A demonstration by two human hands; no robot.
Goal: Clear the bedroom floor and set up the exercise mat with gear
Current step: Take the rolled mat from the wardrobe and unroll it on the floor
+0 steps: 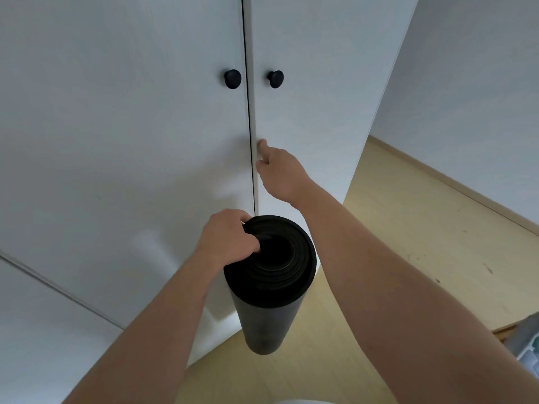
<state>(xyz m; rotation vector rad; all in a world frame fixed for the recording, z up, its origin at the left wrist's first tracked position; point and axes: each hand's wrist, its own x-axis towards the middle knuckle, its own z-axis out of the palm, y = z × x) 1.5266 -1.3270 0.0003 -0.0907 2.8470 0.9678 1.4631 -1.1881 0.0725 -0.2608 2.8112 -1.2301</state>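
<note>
A black rolled exercise mat [268, 310] stands upright in front of a white wardrobe, its open end facing me. My left hand [227, 240] grips the top rim of the roll, with fingers tucked into the roll's core. My right hand [277, 170] is at the inner edge of the right wardrobe door [306, 97], below the knobs, thumb up on the door face and fingertips curled at the edge. The right door sits slightly proud of the left door [145, 112], with only a thin dark gap between them.
Two black round knobs [232, 79] [276, 78] sit on either side of the gap. Light wooden floor [408, 243] runs to the right, up to a white wall with a skirting board. A grey and white object [528, 345] lies at the lower right edge.
</note>
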